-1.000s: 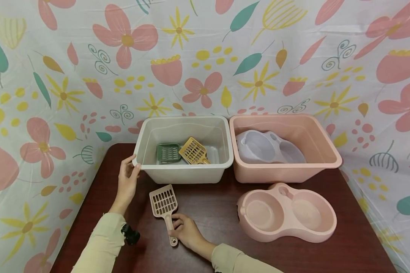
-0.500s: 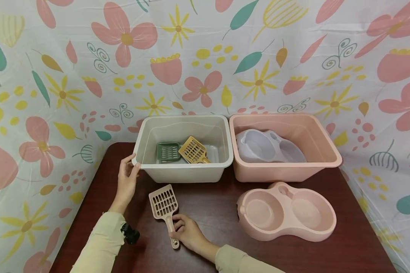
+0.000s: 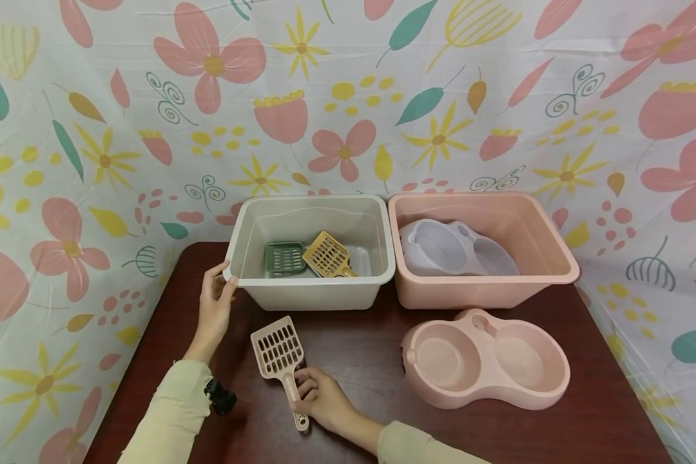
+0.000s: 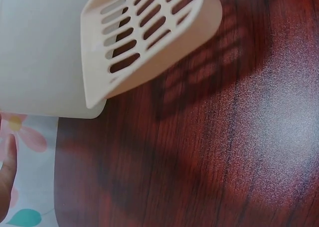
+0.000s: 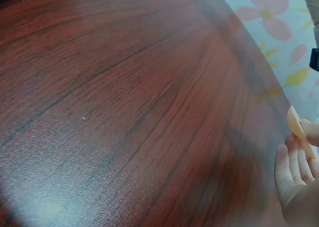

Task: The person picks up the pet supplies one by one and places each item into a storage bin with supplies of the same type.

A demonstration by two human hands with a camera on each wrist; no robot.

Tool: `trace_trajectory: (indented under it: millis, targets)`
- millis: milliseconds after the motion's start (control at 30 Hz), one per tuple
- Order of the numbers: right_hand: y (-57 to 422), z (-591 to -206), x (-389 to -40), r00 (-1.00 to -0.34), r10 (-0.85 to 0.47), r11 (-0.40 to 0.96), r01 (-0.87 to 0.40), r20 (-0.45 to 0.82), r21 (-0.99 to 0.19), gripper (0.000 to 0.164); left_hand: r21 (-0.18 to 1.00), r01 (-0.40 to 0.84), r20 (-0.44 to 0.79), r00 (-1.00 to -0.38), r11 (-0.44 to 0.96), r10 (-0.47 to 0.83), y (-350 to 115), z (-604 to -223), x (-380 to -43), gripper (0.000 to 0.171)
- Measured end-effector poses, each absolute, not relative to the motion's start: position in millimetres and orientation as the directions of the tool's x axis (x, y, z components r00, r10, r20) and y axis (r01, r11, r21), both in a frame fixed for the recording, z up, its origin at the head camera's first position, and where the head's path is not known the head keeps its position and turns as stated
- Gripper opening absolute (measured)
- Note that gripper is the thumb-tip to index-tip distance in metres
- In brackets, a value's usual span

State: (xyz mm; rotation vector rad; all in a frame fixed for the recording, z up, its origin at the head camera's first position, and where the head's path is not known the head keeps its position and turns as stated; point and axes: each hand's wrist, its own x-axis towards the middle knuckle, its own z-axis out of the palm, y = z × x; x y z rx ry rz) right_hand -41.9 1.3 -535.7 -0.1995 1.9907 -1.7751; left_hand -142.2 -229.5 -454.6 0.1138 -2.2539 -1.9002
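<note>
My right hand (image 3: 327,403) holds a pale pink litter scoop (image 3: 277,348) by its handle, slotted head pointing away and left. In the left wrist view the scoop (image 4: 149,25) hangs over the table, casting a slotted shadow. Only the scoop's handle (image 5: 295,122) shows at the right edge of the right wrist view, between thumb and fingers of the right hand (image 5: 299,192). At the front left corner of a grey litter box (image 3: 316,298), my left hand (image 3: 214,306) grips the rim. Inside that box lie a green scoop (image 3: 285,258) and a yellow scoop (image 3: 327,254).
Right beside the grey box stands a pink litter box (image 3: 470,295) with a lilac double pet bowl (image 3: 441,245) in it. A pink double pet bowl (image 3: 490,361) sits in front, on the dark red table (image 3: 354,348). A flowered cloth (image 3: 348,96) hangs behind.
My right hand has shifted slightly toward me and to the right with the scoop, whose handle end now sits lower in the head view. The left hand stays at the rim.
</note>
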Motion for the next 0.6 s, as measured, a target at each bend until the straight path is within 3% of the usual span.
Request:
trace_trajectory:
  millis: [600]
  targets:
    - [18.0,-512.9,-29.9,-0.860,-0.438,0.126,0.228,-0.261,-0.965,0.049,0.981,0.086,0.122,-0.971,0.176,-0.204,-227.9,-457.8,-143.4,0.046]
